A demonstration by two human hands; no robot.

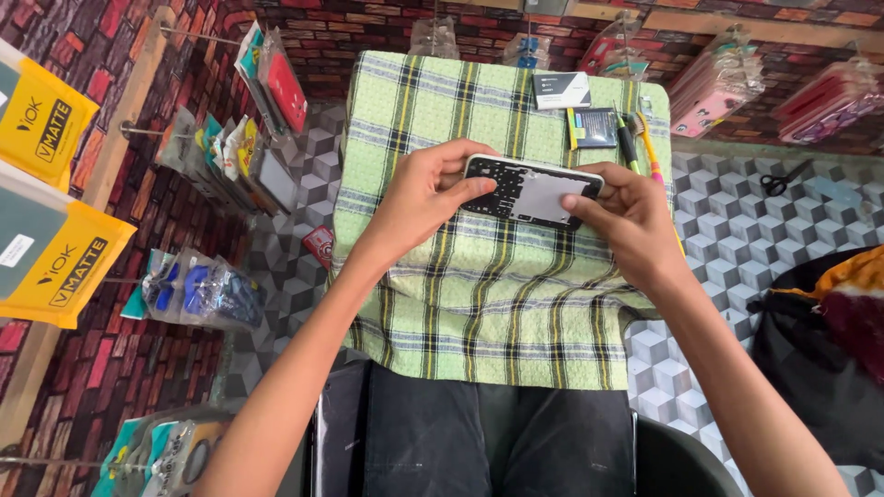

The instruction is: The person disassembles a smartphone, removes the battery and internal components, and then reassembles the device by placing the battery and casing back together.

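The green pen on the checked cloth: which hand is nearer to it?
Right. The right hand grips the opened phone's end just below the green pen. The left hand holds the phone's other end, farther across the checked cloth.

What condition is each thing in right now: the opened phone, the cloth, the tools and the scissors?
Opened phone body with black and grey insides: back off, held in both hands.
Left hand: gripping its left end.
Right hand: gripping its right end.
Green checked cloth: spread flat.
Black scissors: lying closed.
Small brush and pen-like tools: lying untouched.
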